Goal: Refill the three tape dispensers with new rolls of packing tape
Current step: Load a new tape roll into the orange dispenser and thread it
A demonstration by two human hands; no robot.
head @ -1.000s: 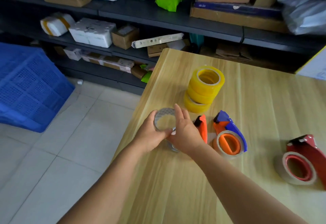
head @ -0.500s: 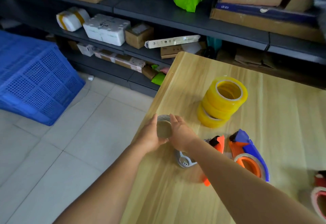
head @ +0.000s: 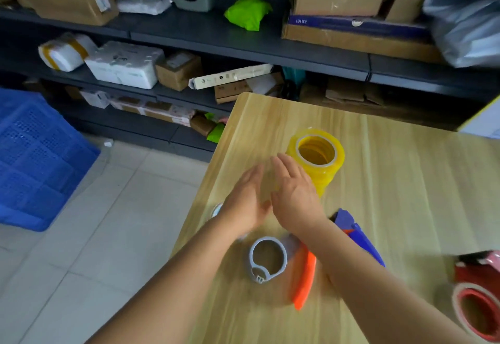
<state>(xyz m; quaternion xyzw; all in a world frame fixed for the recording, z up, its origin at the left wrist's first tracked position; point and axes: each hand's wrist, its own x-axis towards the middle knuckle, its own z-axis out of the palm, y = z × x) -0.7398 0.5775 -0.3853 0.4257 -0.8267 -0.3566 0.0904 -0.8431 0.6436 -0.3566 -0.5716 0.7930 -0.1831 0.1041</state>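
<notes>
We see a stack of translucent yellow tape rolls (head: 316, 159) on a pale wood-grain table (head: 405, 195), beside a dispenser with a grey ring and orange blade guard (head: 281, 265), a blue one (head: 359, 238) and a red one (head: 479, 297). We also note a blue perforated crate (head: 35, 159), a lime-green parcel (head: 247, 10), and dark grey shelves (head: 216, 38) above off-white floor tiles (head: 94, 235).

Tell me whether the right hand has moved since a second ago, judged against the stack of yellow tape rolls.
Yes. The right hand has gone forward from the orange dispenser to beside the yellow tape stack, fingers open.
</notes>
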